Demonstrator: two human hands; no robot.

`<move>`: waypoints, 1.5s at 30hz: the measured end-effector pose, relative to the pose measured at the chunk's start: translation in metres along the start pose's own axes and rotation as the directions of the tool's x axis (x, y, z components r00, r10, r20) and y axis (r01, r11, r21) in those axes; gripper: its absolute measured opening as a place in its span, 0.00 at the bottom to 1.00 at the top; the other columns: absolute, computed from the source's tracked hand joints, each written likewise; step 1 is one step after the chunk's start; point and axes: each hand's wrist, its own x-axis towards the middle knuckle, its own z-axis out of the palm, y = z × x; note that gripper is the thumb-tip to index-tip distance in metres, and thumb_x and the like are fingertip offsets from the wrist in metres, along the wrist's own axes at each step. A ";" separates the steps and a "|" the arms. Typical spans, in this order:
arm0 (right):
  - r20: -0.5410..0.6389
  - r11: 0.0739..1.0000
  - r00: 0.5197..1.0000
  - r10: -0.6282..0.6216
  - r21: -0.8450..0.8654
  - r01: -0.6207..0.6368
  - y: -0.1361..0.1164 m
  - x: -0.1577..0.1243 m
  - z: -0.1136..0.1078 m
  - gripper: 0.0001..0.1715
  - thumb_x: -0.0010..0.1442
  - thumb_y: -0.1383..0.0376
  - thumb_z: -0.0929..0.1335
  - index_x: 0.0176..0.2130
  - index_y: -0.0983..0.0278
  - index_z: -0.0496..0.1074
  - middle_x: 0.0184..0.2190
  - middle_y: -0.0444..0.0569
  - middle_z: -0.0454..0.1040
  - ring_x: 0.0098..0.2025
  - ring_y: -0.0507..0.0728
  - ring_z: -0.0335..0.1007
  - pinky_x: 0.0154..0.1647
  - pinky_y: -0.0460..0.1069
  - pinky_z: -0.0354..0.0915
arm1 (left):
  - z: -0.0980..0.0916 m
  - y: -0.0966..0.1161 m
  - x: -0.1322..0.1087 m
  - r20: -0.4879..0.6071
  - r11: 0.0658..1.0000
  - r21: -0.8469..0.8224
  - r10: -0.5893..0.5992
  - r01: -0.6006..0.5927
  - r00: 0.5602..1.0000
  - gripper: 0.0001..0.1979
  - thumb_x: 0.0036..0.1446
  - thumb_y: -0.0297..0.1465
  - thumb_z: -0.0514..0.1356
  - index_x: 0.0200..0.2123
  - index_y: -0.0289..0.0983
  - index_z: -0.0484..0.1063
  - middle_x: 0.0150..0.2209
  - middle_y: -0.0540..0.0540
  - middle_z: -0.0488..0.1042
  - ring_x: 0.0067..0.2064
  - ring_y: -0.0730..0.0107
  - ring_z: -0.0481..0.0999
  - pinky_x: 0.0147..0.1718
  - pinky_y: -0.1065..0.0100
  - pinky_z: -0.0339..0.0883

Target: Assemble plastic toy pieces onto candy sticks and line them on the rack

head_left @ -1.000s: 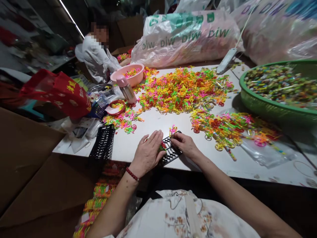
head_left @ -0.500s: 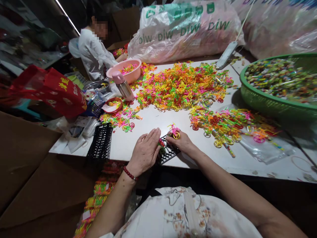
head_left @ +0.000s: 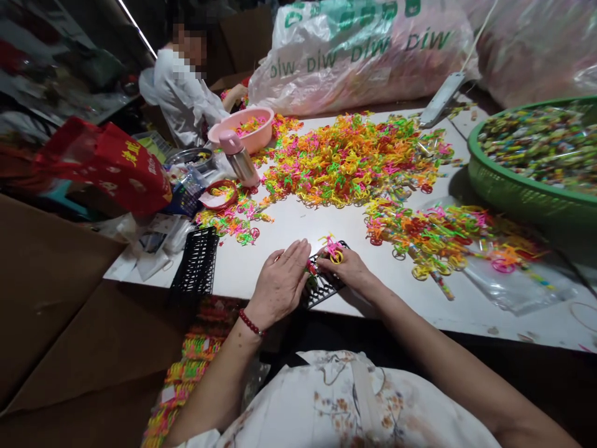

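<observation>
At the table's front edge lies a black plastic rack [head_left: 329, 289] with rows of slots. My left hand [head_left: 280, 283] rests over its left part, fingers stretched out and lying together, partly hiding small red and green pieces. Over the right part, my right hand [head_left: 347, 269] pinches a pink and yellow toy bicycle [head_left: 334, 250]. A large heap of colorful toy bicycles [head_left: 345, 162] is behind the hands. To the right lies a smaller pile of toys with candy-filled tubes [head_left: 424, 233].
Black racks [head_left: 193, 261] are stacked at the left edge. A green basket [head_left: 527, 186] stands right, a pink basin [head_left: 256, 138] and a flask [head_left: 240, 163] back left. A person in white [head_left: 181, 93] sits beyond the red bag [head_left: 112, 168].
The whole view has shifted slightly, so the table things appear further right. Both hands keep nearly the same pose over the rack, the toy bicycle still in my right hand.
</observation>
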 end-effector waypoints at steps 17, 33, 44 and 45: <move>0.155 0.687 0.861 -0.485 -0.542 0.485 -0.036 -0.098 -0.008 0.08 0.65 0.67 0.61 0.38 0.61 0.69 0.34 0.50 0.70 0.36 0.56 0.67 0.37 0.49 0.64 | -0.016 0.057 -0.036 -0.364 0.835 -0.550 -0.209 -0.028 0.908 0.27 0.58 0.41 0.63 0.58 0.38 0.65 0.49 0.37 0.75 0.49 0.59 0.75 0.48 0.62 0.70; 0.105 0.571 0.881 -0.462 -0.725 0.386 0.005 -0.049 0.017 0.11 0.65 0.61 0.65 0.40 0.64 0.74 0.39 0.55 0.71 0.43 0.60 0.65 0.46 0.53 0.62 | 0.014 0.076 -0.069 0.318 -0.292 -0.944 -0.679 0.154 0.661 0.12 0.55 0.39 0.65 0.37 0.36 0.71 0.31 0.51 0.74 0.28 0.79 0.70 0.28 0.77 0.64; 0.034 0.663 0.953 -0.301 -0.711 0.234 0.006 -0.026 0.025 0.03 0.57 0.66 0.67 0.32 0.64 0.72 0.33 0.50 0.73 0.38 0.57 0.65 0.40 0.50 0.58 | 0.019 0.087 -0.069 0.465 -0.530 -0.832 -0.505 0.164 0.727 0.22 0.50 0.34 0.70 0.47 0.36 0.72 0.33 0.51 0.73 0.30 0.81 0.70 0.30 0.78 0.63; 0.009 0.693 0.955 -0.297 -0.686 0.222 0.004 -0.027 0.023 0.04 0.57 0.66 0.67 0.32 0.64 0.72 0.32 0.49 0.73 0.37 0.57 0.65 0.39 0.49 0.59 | 0.020 0.087 -0.069 0.472 -0.538 -0.825 -0.489 0.172 0.734 0.21 0.49 0.33 0.70 0.47 0.36 0.72 0.33 0.51 0.74 0.30 0.81 0.70 0.30 0.79 0.64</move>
